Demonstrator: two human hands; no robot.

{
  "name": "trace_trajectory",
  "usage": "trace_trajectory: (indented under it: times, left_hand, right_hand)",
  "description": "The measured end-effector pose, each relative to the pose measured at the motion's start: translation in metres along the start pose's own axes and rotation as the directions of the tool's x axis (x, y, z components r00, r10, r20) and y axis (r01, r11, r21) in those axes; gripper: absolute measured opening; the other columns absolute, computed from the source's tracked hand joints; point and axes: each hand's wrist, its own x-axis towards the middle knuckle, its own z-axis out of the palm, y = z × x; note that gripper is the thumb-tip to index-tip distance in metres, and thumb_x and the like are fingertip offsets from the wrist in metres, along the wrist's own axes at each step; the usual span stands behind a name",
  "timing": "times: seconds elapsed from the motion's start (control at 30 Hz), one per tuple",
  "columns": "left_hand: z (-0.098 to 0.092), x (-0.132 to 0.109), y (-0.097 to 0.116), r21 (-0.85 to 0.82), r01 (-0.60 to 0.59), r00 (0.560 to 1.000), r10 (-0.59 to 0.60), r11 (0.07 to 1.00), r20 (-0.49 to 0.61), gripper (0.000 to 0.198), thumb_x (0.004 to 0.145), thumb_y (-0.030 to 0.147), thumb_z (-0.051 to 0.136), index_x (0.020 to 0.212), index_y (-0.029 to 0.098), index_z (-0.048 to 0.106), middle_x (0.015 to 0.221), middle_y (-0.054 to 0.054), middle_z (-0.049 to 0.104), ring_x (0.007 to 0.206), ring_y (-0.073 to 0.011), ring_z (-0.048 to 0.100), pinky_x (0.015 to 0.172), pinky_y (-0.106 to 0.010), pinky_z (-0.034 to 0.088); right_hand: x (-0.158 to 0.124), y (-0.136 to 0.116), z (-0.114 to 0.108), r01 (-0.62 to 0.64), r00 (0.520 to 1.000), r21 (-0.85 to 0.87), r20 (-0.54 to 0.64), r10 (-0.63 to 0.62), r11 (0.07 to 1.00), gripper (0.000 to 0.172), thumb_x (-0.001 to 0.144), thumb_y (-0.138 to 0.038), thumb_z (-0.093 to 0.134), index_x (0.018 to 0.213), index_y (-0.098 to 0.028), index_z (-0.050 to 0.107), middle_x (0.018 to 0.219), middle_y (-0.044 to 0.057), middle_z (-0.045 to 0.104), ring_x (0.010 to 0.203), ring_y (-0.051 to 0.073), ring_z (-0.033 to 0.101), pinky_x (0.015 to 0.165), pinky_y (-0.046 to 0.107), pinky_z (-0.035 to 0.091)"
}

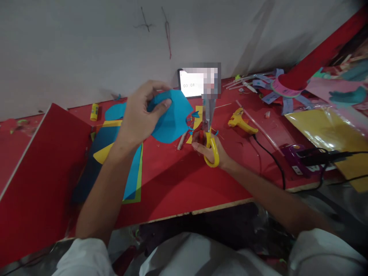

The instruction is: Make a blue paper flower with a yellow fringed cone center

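Observation:
Between the thumb and fingers of my left hand (146, 109) is a rounded blue paper piece (172, 119), held up above the table. My right hand (211, 149) grips a pair of scissors (212, 138) with yellow and red handles, blades pointing up and away from me. The scissors are just right of the blue piece, apart from it. Small blue paper scraps (195, 114) and a yellow paper piece (199, 115) lie behind, between the two hands.
Coloured sheets (133, 184) lie under my left forearm, beside a leaning red board (43, 165). A glue stick (94, 112) and phone (189, 85) are at the back. Rightward are a yellow glue gun (241, 122), a purple power strip (299, 161) with cords, and a red pole (324, 46).

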Motion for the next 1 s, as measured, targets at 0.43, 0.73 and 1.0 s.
trace_trajectory:
  times: [0.43,0.73,1.0]
  left_hand:
    - [0.046,-0.015,-0.008,0.004,0.131,0.944,-0.126,0.991,0.306,0.025,0.095,0.028,0.066,0.119,0.022,0.073,0.124,-0.009,0.079,0.116,-0.0264,0.074,0.102,-0.04,0.06]
    - [0.04,-0.014,-0.012,0.027,0.117,0.951,-0.12,0.993,0.284,0.024,0.096,0.029,0.066,0.118,0.024,0.073,0.122,-0.008,0.08,0.115,-0.0267,0.074,0.102,-0.04,0.059]
    - [0.031,-0.011,-0.018,0.019,0.127,0.961,-0.128,0.992,0.246,0.024,0.097,0.031,0.068,0.12,0.027,0.074,0.124,-0.007,0.079,0.119,-0.0267,0.073,0.103,-0.041,0.06]
  right_hand:
    - [0.011,0.001,-0.01,0.024,0.994,0.02,-0.111,-0.021,1.0,0.051,0.084,-0.068,0.084,0.089,-0.025,0.057,0.071,-0.001,0.061,0.06,0.017,0.061,0.062,0.037,0.059]
    - [0.011,0.01,-0.009,0.035,0.989,0.078,-0.143,-0.023,0.996,0.053,0.08,-0.064,0.088,0.098,-0.026,0.055,0.077,-0.003,0.062,0.063,0.015,0.061,0.063,0.034,0.06]
    - [0.01,0.008,-0.007,0.045,0.996,0.04,-0.079,-0.042,0.998,0.052,0.08,-0.07,0.085,0.094,-0.027,0.059,0.081,-0.001,0.063,0.062,0.015,0.058,0.06,0.035,0.056]
